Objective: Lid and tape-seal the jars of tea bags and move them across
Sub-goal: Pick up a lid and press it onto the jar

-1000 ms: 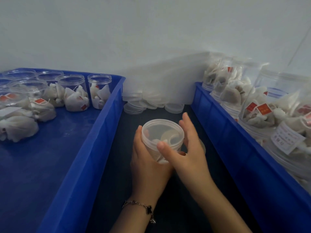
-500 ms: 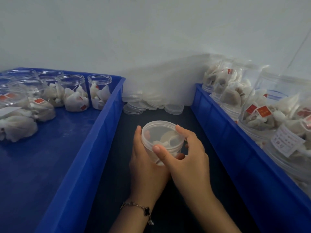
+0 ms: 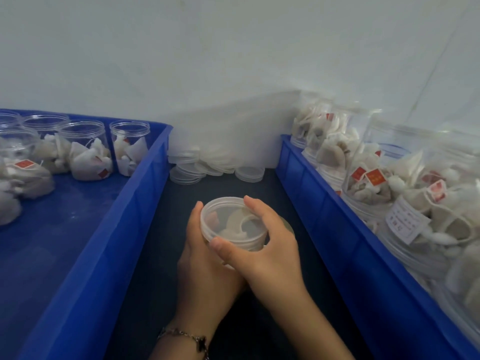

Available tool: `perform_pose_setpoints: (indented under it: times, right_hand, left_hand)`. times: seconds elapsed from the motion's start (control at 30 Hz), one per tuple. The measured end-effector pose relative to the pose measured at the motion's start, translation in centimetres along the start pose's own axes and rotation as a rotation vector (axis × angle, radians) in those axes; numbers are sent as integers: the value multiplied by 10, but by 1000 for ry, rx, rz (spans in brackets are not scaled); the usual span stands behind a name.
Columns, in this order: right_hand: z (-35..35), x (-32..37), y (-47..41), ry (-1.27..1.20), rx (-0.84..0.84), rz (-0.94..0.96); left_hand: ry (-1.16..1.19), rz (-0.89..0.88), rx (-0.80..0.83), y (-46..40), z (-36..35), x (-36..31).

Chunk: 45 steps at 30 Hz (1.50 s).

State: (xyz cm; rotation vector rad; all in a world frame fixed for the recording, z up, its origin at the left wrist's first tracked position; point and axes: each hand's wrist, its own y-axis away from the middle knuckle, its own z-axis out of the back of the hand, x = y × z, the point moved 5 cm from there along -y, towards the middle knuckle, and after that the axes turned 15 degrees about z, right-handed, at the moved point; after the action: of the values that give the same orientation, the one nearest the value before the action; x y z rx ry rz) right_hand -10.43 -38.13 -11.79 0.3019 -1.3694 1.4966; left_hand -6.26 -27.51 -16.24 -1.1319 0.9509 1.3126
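Right hand (image 3: 265, 245) has turned further round the lid (image 3: 228, 219), thumb and fingers clamped on its rim, left hand (image 3: 205, 258) gripping the jar (image 3: 249, 246): lidding nearly done, taping next.

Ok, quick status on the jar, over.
Left hand grips jar. Right hand grips lid, lid on. No tape visible. Nothing in the way.

Blue bins (image 3: 145, 203) — clear jars (image 3: 83, 149), red tags (image 3: 375, 177), dark table (image 3: 259, 185)
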Motion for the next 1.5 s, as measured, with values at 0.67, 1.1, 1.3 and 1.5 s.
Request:
perform_pose_setpoints:
  times: [0.67,1.1,1.3,1.5]
  right_hand:
    - [6,-73,-3,645,489,-102]
    - [63,-30,-9,474,-261,178]
    - [67,-10,-4,537,-383,355]
    - [63,-4,-3,574,-380,416]
  left_hand:
    - [-79,-192,-189,0,4,-9]
    - [-197,-644,-188,43,13,-45]
    - [-224,-264,48,42,-15,-27]
    - [-137,-485,-109,49,-7,-37]
